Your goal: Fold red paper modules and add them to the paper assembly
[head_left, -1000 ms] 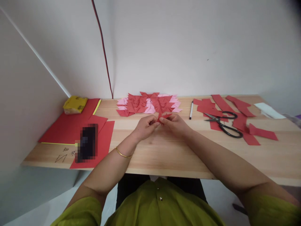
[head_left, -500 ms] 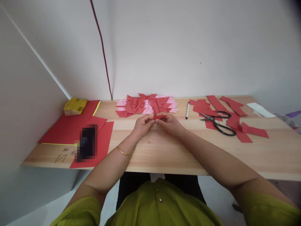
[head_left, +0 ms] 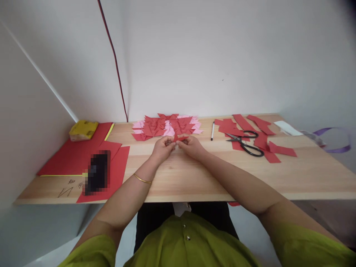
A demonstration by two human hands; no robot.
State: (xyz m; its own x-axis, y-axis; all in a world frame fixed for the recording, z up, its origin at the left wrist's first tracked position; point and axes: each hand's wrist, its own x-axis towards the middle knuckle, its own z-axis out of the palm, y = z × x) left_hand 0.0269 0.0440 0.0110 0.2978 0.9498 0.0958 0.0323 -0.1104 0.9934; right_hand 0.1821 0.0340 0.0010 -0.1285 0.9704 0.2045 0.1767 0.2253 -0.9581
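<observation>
Between my two hands is a small folded red paper piece (head_left: 180, 138), its pointed tips sticking up and out to the right. My left hand (head_left: 163, 149) pinches it from the left, thumb and fingers closed. From the other side my right hand (head_left: 192, 147) grips it the same way, the thumbs nearly touching. My fingers partly cover the paper, so its folds cannot be made out in full. Just behind my hands lie several rows of similar folded red and pink paper pieces (head_left: 155, 126) along the wall.
Black-handled scissors (head_left: 241, 141) rest on red paper strips (head_left: 263, 141) to the right, beside a white marker (head_left: 213, 131) and a white paper piece (head_left: 287, 128). Large red sheets (head_left: 75, 155), a yellow packet (head_left: 83, 129) and a blurred-out dark object (head_left: 97, 172) lie at the left.
The camera view has turned slightly to the right, so the table's things appear shifted left. Both hands keep hold of the folded red paper in about the same pose.
</observation>
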